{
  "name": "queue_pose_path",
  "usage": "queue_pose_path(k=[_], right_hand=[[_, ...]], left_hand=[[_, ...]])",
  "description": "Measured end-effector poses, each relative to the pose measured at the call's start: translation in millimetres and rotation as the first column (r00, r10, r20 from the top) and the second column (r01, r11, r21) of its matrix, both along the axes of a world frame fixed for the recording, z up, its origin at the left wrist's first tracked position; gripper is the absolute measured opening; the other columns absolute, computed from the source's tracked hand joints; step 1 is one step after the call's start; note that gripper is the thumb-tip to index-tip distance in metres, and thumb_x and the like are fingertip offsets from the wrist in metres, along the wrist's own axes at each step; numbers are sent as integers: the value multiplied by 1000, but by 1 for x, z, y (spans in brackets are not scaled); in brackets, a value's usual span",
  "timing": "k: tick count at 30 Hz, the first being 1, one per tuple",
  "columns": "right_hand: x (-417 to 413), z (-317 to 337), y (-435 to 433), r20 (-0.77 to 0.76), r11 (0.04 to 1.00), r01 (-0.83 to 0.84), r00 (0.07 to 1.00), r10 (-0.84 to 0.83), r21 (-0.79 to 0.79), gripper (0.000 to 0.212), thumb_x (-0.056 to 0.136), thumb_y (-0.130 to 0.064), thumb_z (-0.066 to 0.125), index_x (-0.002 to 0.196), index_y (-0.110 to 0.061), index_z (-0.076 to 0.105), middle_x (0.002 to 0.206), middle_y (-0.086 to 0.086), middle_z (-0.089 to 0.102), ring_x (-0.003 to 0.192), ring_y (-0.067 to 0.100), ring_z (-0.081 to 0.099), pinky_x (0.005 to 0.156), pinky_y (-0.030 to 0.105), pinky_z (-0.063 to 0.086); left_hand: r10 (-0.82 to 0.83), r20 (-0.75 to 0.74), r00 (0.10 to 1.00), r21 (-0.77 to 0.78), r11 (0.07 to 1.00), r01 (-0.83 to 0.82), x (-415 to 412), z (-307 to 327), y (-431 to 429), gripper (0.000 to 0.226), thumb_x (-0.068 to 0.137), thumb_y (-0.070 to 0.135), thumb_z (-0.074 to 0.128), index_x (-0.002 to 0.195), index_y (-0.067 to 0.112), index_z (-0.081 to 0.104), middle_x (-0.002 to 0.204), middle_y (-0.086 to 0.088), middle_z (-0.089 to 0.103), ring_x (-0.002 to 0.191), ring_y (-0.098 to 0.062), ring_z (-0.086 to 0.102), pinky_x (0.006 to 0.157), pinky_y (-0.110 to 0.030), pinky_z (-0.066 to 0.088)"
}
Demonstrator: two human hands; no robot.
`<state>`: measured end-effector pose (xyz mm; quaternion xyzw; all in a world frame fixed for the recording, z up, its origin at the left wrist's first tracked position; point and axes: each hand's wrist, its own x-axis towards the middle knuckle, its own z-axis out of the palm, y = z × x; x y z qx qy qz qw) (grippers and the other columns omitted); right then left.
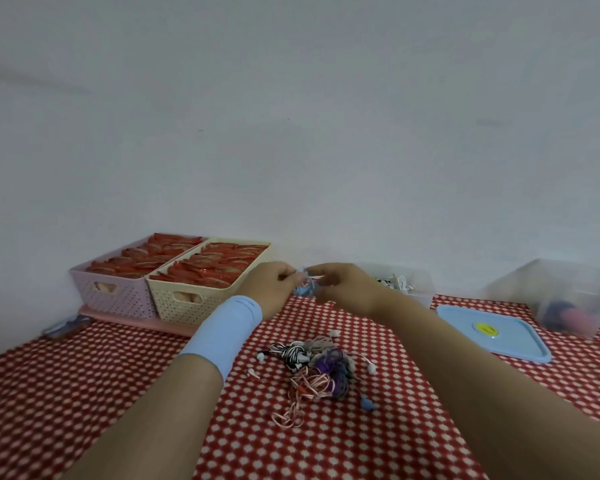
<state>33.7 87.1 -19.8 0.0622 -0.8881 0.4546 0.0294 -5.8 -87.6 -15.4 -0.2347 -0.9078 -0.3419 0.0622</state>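
Observation:
Both my hands are raised above the far middle of the table and meet around a small light-blue earphone cable point(305, 288). My left hand point(272, 287), with a light-blue wristband on its wrist, pinches one side of the cable. My right hand point(343, 284) pinches the other side, its fingers curled toward the left hand. Most of the cable is hidden between the fingers. Below the hands, a tangled pile of earphones point(314, 367) in black-and-white, purple, grey and pink lies on the red dotted tablecloth point(118, 375).
A lilac basket point(115, 292) and a cream basket point(184, 301), both full of red packets, stand at the back left on a pink lid. A clear box point(406, 282) with earphones sits behind my right hand. A blue lid point(492, 332) and another clear tub point(565, 299) lie at right.

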Motion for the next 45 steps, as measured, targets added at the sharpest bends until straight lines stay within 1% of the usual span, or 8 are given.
queue_pose_path(k=[7,15,20,28,31,34,40,45], right_hand=[[50,19,74,164,963,84,986,-42,-257,23,99,-22,62,118,-11,70,107,10,76,95,25,75,88,39,60],[113,-9,157,239,979,204,952,-192,-26,15,88,-6,74,103,-9,77,94,13,78,80,19,74,72,30,60],[136,-11,174,233,963,214,940,-249,165,11,83,-15,76,94,-15,81,87,2,79,71,13,72,54,23,47],[148,-13,192,209,915,218,931,-300,340,13,89,-25,72,98,-30,80,90,-9,77,64,9,64,60,27,52],[158,-12,207,214,881,236,914,-345,410,16,86,-20,74,83,-35,79,90,-6,78,68,11,69,65,30,60],[171,-9,214,309,835,204,862,-401,511,16,88,-19,72,98,-30,77,96,-3,76,75,11,72,56,23,56],[179,-21,211,490,828,121,755,-435,547,40,80,-17,83,119,-18,73,108,12,73,92,25,73,66,31,63],[169,-32,208,454,871,162,801,-390,464,25,87,-3,72,111,-9,75,90,12,77,68,22,76,67,27,62]], left_hand=[[-248,132,960,366,912,185,30,8,62,16,99,15,54,112,22,60,91,-8,73,71,-26,73,67,-33,61],[-372,191,908,115,927,356,75,-24,148,15,94,21,63,108,24,65,88,1,71,68,-14,70,62,-23,57],[-332,92,939,-209,915,344,89,-25,170,16,89,42,65,101,33,68,84,11,61,87,-13,61,85,-31,50],[-285,60,957,-628,734,258,100,-27,179,38,91,51,58,124,33,67,138,4,55,121,-19,53,100,-35,44],[-340,-112,934,-572,791,219,115,-24,193,32,91,44,61,122,36,66,137,3,49,127,-20,46,102,-38,41],[-479,27,878,-433,786,442,136,-24,209,20,88,40,65,101,29,75,110,10,67,103,-13,61,92,-32,50],[-510,235,827,-478,680,556,169,-49,235,67,65,67,74,120,31,63,114,8,67,98,-16,61,87,-35,53],[-473,157,867,-431,757,491,155,-55,237,23,88,31,65,103,15,72,100,-5,69,89,-24,63,80,-34,52]])
